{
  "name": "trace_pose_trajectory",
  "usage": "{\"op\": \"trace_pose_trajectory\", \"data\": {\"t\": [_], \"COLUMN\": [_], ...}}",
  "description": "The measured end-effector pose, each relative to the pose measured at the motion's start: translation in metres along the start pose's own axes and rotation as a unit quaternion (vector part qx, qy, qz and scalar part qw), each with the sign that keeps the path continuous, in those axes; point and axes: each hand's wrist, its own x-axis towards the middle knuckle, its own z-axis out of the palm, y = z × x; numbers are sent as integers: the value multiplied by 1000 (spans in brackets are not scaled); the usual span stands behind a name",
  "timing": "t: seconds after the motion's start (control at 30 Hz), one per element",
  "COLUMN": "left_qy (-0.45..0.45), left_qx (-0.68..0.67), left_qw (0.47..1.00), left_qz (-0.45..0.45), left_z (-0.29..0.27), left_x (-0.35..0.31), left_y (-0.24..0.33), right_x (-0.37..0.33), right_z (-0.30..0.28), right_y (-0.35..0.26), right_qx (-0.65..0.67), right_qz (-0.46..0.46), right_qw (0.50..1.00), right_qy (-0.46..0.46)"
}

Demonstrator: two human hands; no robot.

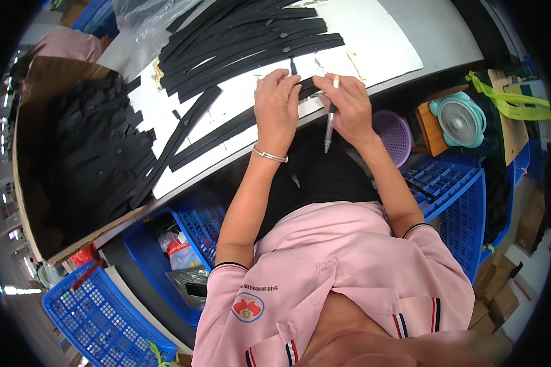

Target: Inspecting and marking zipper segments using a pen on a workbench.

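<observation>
1 black strap [309, 88] between left hand [277, 107] and right hand [351, 109], pen [330, 124] in right

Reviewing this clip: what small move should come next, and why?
Probably steady the black strip with the left hand and adjust it with the right hand. Both hands are close together over it, while the pen-like tool in the right hand has its narrow end toward the lap, away from the strip.

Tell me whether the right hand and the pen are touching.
Touching. The head view shows the pen held in the right hand, its barrel against the fingers and one end sticking out toward the person's lap.
</observation>
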Motion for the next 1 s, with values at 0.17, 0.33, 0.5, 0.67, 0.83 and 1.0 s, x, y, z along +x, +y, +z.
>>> {"op": "trace_pose_trajectory", "data": {"t": [0.17,0.33,0.5,0.67,0.83,1.0], "left_qy": [-2,-36,-10,-12,-8,9], "left_qx": [94,127,240,254,241,260], "left_qw": [995,991,968,961,964,961], "left_qz": [22,-18,-78,-104,-116,-96], "left_z": [-30,-57,-87,-109,-108,-106], "left_x": [-27,-57,-88,-109,-108,-108], "left_y": [-14,-16,-21,-42,-43,-44], "right_x": [-10,-9,-11,-1,10,35], "right_z": [-23,-41,-42,-41,-35,-2], "right_y": [38,67,73,60,43,-29], "right_qx": [-134,-166,-195,-175,-167,169], "right_qz": [-62,-132,-165,-144,-79,122], "right_qw": [986,970,956,963,979,976], "right_qy": [-72,-120,-147,-144,-81,-69]}}
